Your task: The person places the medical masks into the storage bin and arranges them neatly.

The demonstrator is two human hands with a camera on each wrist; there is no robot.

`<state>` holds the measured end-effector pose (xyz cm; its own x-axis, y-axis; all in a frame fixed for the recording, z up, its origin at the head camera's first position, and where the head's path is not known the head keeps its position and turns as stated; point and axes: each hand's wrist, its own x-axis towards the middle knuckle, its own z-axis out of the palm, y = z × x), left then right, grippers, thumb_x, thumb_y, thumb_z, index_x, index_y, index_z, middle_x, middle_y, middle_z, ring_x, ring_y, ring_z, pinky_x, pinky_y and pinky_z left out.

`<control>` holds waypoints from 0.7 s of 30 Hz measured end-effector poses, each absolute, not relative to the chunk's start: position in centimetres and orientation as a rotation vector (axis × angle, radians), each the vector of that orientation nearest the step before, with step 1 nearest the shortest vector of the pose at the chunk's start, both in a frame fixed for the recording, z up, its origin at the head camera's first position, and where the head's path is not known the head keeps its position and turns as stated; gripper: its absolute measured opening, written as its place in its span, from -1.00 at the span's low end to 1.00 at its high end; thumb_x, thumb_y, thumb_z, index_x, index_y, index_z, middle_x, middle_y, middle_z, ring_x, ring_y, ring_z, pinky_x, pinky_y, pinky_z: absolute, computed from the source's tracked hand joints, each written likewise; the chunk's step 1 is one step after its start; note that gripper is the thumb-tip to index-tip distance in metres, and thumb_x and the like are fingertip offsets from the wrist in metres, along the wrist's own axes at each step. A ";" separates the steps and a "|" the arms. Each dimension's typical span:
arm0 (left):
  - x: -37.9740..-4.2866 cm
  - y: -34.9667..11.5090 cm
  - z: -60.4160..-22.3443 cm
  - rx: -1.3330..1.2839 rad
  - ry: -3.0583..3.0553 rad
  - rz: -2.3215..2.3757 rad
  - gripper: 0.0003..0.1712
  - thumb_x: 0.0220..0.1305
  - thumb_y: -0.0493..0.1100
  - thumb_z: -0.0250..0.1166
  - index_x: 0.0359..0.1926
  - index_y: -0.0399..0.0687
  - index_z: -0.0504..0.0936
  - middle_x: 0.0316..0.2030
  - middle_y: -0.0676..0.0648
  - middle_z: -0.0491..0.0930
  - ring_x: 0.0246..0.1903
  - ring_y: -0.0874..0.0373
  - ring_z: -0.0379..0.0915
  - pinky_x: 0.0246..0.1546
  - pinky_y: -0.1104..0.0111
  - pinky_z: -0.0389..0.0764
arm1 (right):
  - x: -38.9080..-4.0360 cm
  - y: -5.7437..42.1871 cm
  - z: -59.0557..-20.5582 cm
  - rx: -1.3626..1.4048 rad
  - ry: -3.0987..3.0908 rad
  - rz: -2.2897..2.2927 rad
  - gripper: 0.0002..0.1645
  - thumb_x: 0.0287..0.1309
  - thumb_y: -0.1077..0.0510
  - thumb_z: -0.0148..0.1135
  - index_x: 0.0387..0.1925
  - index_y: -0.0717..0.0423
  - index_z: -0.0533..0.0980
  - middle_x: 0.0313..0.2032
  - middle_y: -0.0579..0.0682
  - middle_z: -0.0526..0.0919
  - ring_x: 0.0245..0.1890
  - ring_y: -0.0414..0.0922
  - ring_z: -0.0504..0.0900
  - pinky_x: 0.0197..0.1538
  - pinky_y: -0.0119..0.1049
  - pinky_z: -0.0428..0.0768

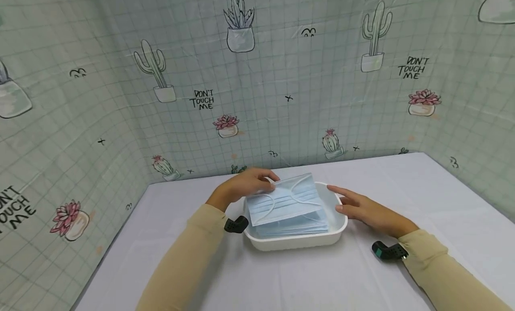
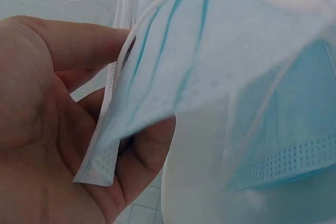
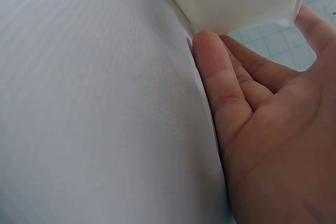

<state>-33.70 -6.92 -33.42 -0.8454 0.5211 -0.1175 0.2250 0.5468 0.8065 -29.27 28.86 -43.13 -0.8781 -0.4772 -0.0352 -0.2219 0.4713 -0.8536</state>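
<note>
In the head view my left hand (image 1: 251, 184) grips a pale blue pleated face mask (image 1: 295, 201) by its left edge, thumb over the front. The mask is tilted up, white ear loops hanging across it. Beneath lies a stack of similar masks (image 1: 295, 229) in a white plastic tray (image 1: 287, 244). In the left wrist view the held mask (image 2: 173, 61) spreads out from between thumb and fingers. My right hand (image 1: 368, 212) touches the tray's right rim with fingertips, fingers extended. The right wrist view shows its lower fingers (image 3: 220, 82) resting on the table by the tray wall (image 3: 236, 3).
A white cloth covers the table (image 1: 289, 279). Close behind the tray rises a pale green gridded curtain (image 1: 265, 78) printed with cacti, which also runs along both sides. Each wrist wears a black camera strap (image 1: 388, 251).
</note>
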 end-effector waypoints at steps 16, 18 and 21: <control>-34.4 -4.9 -33.7 0.694 2.429 0.968 -0.74 0.34 -0.19 0.28 0.02 0.09 0.70 0.01 0.06 0.57 0.01 0.11 0.38 0.06 0.22 0.39 | -29.4 28.8 -43.0 -0.595 2.428 -1.393 -0.26 0.46 -0.19 0.04 0.55 -0.43 0.04 0.40 0.29 0.27 0.36 0.16 0.31 0.25 0.16 0.35; -34.3 -4.7 -33.7 0.692 2.416 0.952 -0.75 0.35 -0.20 0.27 0.01 0.07 0.70 -0.01 0.04 0.59 -0.01 0.10 0.41 0.06 0.23 0.40 | -29.4 28.8 -43.0 -0.594 2.416 -1.400 -0.26 0.46 -0.18 0.04 0.55 -0.42 0.04 0.40 0.29 0.28 0.36 0.16 0.31 0.26 0.16 0.35; -34.4 -4.4 -34.0 0.679 2.405 0.927 -0.77 0.34 -0.20 0.29 -0.01 0.05 0.70 -0.07 0.02 0.62 -0.05 0.13 0.46 0.03 0.27 0.43 | -29.5 28.8 -43.1 -0.597 2.395 -1.413 -0.26 0.47 -0.17 0.03 0.56 -0.42 0.02 0.41 0.30 0.25 0.37 0.17 0.29 0.28 0.20 0.32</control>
